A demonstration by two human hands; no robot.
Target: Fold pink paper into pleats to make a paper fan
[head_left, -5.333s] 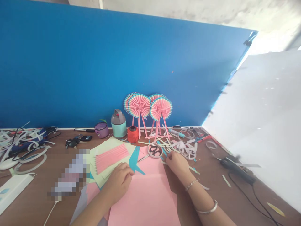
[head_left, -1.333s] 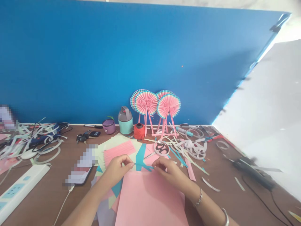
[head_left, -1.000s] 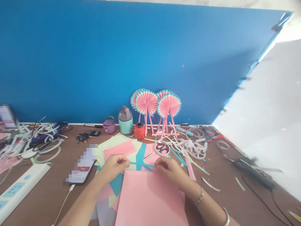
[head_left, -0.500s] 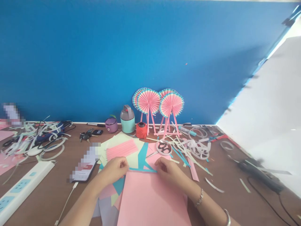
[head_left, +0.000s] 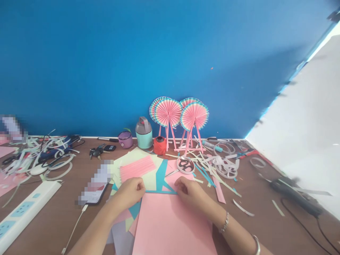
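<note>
A large pink paper sheet (head_left: 172,226) lies in front of me on the brown table (head_left: 50,219). Along its far edge runs a thin blue paper strip (head_left: 160,192). My left hand (head_left: 130,191) pinches the strip's left end with curled fingers. My right hand (head_left: 190,189) pinches its right end; that wrist wears bracelets. Just beyond lie a pleated pink sheet (head_left: 136,168) on pale yellow paper and a blue paper offcut (head_left: 160,175).
Pink paper fans (head_left: 180,118) stand at the blue wall with a teal cup (head_left: 144,133), purple pot (head_left: 125,139) and red thread spool (head_left: 159,145). Tape roll (head_left: 186,165), paper scraps (head_left: 217,168), glue gun (head_left: 294,193) right; phone (head_left: 94,187), power strip (head_left: 23,209), keys (head_left: 98,151) left.
Both hands have lowered the blue strip from just above the paper onto the pink sheet's far edge and hold it there. The camera has tilted slightly upward.
</note>
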